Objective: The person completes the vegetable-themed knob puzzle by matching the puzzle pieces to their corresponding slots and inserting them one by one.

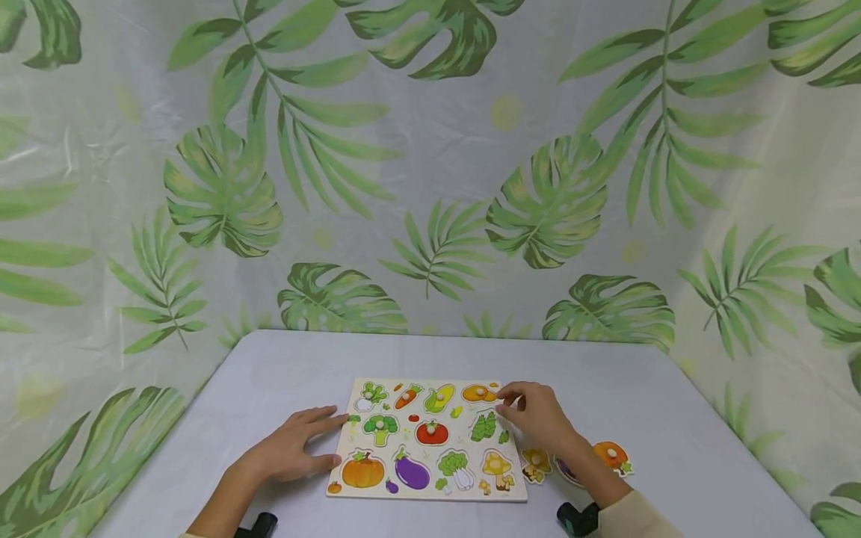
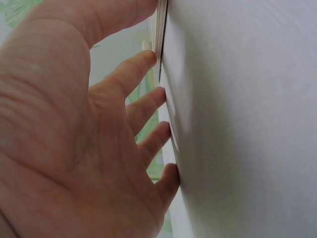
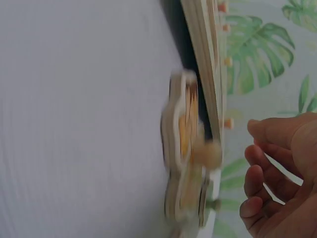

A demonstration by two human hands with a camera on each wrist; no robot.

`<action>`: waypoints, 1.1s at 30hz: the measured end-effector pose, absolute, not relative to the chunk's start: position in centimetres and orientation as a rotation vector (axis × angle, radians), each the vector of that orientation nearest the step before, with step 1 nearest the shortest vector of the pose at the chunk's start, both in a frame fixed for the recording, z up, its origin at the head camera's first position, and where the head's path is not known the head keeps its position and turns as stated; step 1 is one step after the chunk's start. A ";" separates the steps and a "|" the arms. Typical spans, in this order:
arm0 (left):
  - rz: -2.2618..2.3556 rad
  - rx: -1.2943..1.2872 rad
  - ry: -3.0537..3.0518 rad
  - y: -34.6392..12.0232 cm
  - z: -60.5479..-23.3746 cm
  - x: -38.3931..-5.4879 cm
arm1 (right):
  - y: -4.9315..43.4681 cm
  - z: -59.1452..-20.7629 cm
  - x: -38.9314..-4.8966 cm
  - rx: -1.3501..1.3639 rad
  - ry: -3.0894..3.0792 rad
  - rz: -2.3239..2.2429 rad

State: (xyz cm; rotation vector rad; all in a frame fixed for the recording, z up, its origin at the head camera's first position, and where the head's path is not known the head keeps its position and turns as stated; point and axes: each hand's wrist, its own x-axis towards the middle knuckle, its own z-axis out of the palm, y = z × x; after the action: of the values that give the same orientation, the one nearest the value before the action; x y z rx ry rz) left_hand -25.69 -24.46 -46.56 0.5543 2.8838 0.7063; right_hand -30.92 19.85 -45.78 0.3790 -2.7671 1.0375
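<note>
the fingers (image 3: pixel 270 131) of the right hand (image 1: pixel 534 413) are loosely bent, tips a little apart, and nothing is seen held in them; a gap is shown between them and the nearest knob (image 3: pixel 228 123). they are poised at the right edge of the board (image 1: pixel 460 432), just beside the potato (image 1: pixel 474 394). the left hand (image 1: pixel 289 444) is spread, and the board's left edge is touched, not gripped. farther out, past the lower right edge, a mushroom (image 1: pixel 537 465), a purple piece (image 1: pixel 566 470) and an orange piece (image 1: pixel 610 456) are laid on the table (image 1: pixel 679 426), the purple one partly covered by the right forearm (image 1: pixel 599 471). if that arm were lowered, these could be knocked askew; if the board were pushed sideways, it could be slid, being so lightly braced.
</note>
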 end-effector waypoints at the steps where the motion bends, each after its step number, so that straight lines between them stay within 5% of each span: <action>1: 0.706 0.553 2.884 -24.4 -46.5 -25.7 | 20.3 -45.7 -31.1 0.365 -2.771 1.024; 33: 0.717 0.576 2.874 -24.5 -46.5 -25.7 | 26.1 -47.2 -32.3 0.295 -2.914 1.123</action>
State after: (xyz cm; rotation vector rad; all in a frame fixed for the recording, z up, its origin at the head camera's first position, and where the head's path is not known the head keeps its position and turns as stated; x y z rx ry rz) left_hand -25.73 -24.50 -46.50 0.5756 2.8744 0.7165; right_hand -32.27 26.15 -47.16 0.2951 -2.9142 1.1226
